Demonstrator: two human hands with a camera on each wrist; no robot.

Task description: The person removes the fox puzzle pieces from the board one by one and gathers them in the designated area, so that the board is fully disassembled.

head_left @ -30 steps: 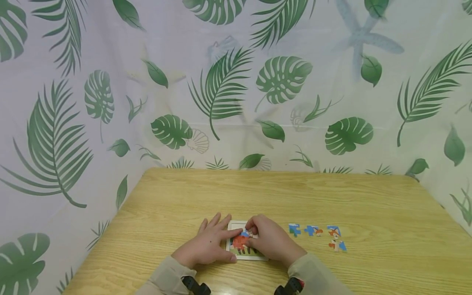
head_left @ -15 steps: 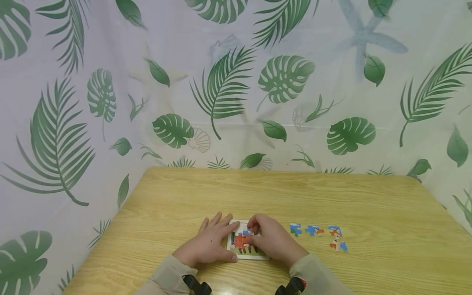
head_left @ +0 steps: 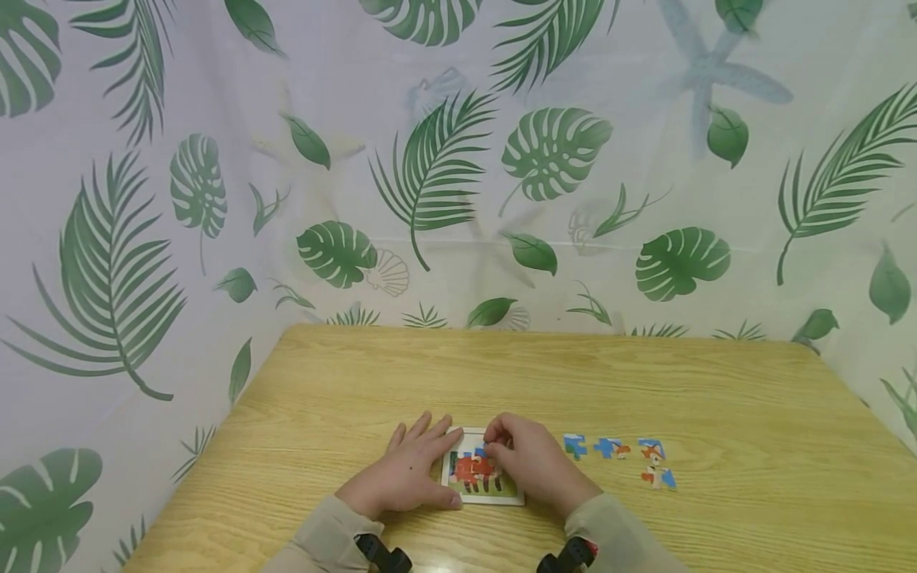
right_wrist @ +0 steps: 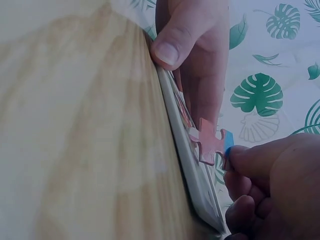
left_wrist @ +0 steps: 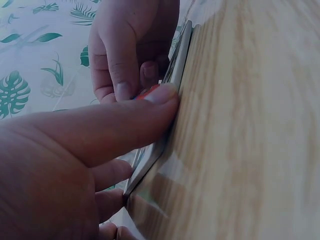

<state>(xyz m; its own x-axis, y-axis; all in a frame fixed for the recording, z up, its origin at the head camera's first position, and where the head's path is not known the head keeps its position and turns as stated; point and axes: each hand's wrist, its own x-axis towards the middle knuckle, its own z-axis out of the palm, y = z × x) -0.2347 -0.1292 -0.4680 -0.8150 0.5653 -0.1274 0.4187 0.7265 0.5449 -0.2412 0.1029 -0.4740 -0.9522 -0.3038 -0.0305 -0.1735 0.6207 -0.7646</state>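
Note:
A white-framed puzzle tray (head_left: 490,500) lies on the table, its lower part filled with red and green picture pieces. My left hand (head_left: 410,471) rests along its left side, fingers spread, thumb on the lower left corner. Over the tray's right part is my right hand (head_left: 533,461). In the right wrist view, that hand (right_wrist: 280,175) pinches a red and blue puzzle piece (right_wrist: 208,142) by its blue end, tilted above the tray's edge (right_wrist: 187,165). The left thumb (left_wrist: 150,107) presses the frame in the left wrist view.
To the right of the tray lie loose puzzle pieces: a blue and green one (head_left: 575,445), a blue and orange one (head_left: 611,448), and two fox-pictured ones (head_left: 651,450) close together. A leaf-patterned cloth (head_left: 458,302) hangs behind the wooden table (head_left: 344,382).
My right hand has drawn slightly up and to the right, uncovering more of the picture in the tray. The left hand has stayed in place on the frame.

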